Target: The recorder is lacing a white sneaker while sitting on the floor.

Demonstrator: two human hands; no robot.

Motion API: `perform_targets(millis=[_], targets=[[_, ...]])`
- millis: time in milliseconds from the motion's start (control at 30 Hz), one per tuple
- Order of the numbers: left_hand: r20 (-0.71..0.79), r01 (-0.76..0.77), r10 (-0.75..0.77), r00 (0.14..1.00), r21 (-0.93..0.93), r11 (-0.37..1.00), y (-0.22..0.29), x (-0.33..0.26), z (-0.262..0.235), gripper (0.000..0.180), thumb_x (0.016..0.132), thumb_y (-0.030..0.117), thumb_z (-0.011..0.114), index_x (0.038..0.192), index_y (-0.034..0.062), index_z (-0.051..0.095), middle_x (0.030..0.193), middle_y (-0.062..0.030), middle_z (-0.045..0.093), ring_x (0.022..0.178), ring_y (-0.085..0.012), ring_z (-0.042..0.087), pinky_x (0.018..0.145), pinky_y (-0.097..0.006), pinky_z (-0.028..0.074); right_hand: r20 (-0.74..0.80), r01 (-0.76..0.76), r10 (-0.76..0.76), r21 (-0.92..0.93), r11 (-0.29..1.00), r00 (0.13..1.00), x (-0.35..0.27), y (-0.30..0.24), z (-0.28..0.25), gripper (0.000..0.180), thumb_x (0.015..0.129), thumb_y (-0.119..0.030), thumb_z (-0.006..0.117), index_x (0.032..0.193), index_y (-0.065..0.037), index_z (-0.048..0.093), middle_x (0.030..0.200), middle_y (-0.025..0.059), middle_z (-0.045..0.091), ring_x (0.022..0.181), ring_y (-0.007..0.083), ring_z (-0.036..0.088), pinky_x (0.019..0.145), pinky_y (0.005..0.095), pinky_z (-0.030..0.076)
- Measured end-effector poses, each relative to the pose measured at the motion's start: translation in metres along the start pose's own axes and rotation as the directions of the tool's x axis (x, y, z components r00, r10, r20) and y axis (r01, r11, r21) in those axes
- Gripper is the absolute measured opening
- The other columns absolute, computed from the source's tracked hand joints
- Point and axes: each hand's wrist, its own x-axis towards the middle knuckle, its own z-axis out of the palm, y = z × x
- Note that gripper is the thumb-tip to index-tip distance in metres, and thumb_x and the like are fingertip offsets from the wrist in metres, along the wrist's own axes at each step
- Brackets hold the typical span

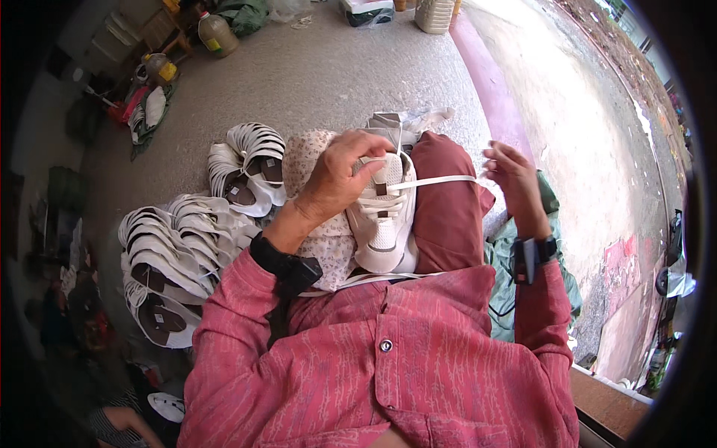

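A cream-white sneaker lies between my thighs, its toe toward me. My left hand is closed at its opening, with bent fingers and thumb around the padded tongue. A flat white shoelace stretches from the upper eyelets out to the right. My right hand is raised beyond my right thigh, its fingers pinched at the lace's far end. Another stretch of lace stands up from the shoe's opening beside the left fingertips. More white lace lies across my lap below the toe.
Stacked white shoe uppers spread over the floor on my left, with a further stack beside my knee. Green cloth lies by my right leg. Plastic jugs and a pale basket stand farther off. Part of another person shows at lower left.
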Motion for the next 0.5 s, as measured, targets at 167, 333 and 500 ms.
perform_targets(millis=[167, 333, 500], targets=[[0.302, 0.338, -0.274, 0.913, -0.184, 0.923, -0.005, 0.007, 0.018, 0.014, 0.089, 0.007, 0.064, 0.101, 0.0011, 0.066, 0.088, -0.0033, 0.065, 0.082, -0.0101, 0.06, 0.074, -0.025, 0.048, 0.218, 0.088, -0.01, -0.351, 0.932, 0.976, -0.016, 0.01, 0.077, 0.017, 0.094, -0.013, 0.061, 0.103, 0.001, 0.065, 0.08, 0.0051, 0.066, 0.061, 0.0107, 0.062, 0.051, 0.022, 0.05], [0.438, 0.551, -0.392, 0.809, -0.332, 0.766, -0.025, 0.008, 0.024, 0.014, 0.088, 0.008, 0.066, 0.099, 0.0004, 0.067, 0.09, 0.0, 0.065, 0.081, -0.0071, 0.059, 0.074, -0.023, 0.048, 0.449, 0.241, 0.079, -0.61, 0.755, 0.89, -0.024, 0.012, 0.095, 0.013, 0.092, -0.013, 0.06, 0.096, -0.001, 0.065, 0.074, 0.0012, 0.064, 0.06, 0.0078, 0.058, 0.05, 0.0209, 0.044], [0.477, 0.59, -0.387, 0.789, -0.418, 0.691, -0.026, 0.013, 0.028, 0.012, 0.086, 0.007, 0.067, 0.097, 0.0007, 0.068, 0.086, 0.0002, 0.065, 0.08, -0.0066, 0.059, 0.072, -0.022, 0.047, 0.551, 0.359, 0.098, -0.658, 0.662, 0.829, -0.023, 0.012, 0.091, 0.014, 0.092, -0.015, 0.059, 0.092, -0.002, 0.065, 0.071, -0.0008, 0.061, 0.062, 0.0054, 0.054, 0.054, 0.0223, 0.043]])
